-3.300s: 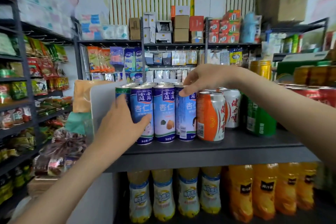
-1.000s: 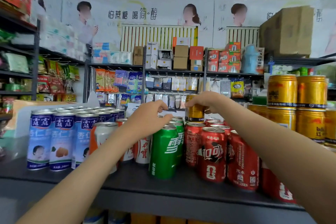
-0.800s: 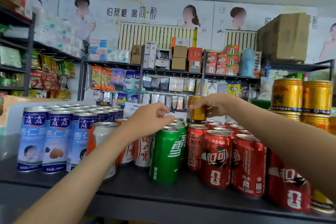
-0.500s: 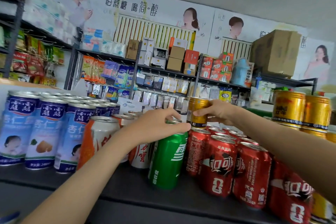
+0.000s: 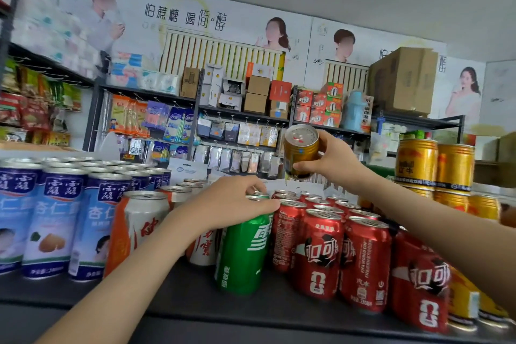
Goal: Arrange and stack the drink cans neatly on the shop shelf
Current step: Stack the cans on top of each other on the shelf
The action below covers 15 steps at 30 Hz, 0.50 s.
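A short, round gold metal can (image 5: pixel 300 151) is up in the air, above the back rows of cans on the shop shelf. It is tipped so its shiny silver top with the pull ring faces the camera. The right hand (image 5: pixel 332 159) grips it from the side, with fingers and thumb bent round its smooth wall. Lower and to the left, a tall green metal can (image 5: pixel 245 254) with white letters stands upright near the front of the dark shelf (image 5: pixel 181 296), which looks flat and smooth. The left hand (image 5: pixel 231 204) sits on top of it with the fingers curled down over the silver rim, holding the can from above. Right beside the green one is a tight block of shiny red metal cans (image 5: pixel 321 254) in rows, all upright, with white letters. On its other side stand orange and white cans (image 5: pixel 139 220). Past those is a bunch of taller, thinner blue and white cans (image 5: pixel 53 220) with a picture of a brown nut. Far to the right, fat gold cans (image 5: pixel 435 165) are stacked one row on top of another. Behind it all — well apart — are wire racks (image 5: pixel 243 114) hung with small packets, and a big brown cardboard box (image 5: pixel 402 81) sits up high.
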Tool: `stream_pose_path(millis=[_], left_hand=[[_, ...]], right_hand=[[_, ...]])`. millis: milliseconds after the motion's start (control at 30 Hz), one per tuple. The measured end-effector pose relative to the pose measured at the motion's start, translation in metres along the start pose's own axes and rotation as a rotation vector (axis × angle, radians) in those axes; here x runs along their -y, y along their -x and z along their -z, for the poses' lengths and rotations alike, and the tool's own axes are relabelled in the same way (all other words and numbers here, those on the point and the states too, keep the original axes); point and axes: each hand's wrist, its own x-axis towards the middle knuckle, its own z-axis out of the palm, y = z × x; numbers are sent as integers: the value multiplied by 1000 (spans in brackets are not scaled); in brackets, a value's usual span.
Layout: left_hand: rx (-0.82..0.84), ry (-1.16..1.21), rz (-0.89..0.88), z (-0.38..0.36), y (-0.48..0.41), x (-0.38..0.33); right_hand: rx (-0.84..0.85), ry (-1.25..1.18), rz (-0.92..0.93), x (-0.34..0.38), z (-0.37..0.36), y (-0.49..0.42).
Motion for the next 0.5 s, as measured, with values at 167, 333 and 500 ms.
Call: stream_pose_path(millis=[167,333,500], left_hand=[[-139,-100,-53,-6,-3,-27],[-256,-85,-165,-25,-2,-73],[-207,-128,-262,-63,1,-131]], right_hand=[[-105,-78,-7,21,32,27],[-168,-171,-20,37,90,73],[-192,-218,-104,16,160,124]])
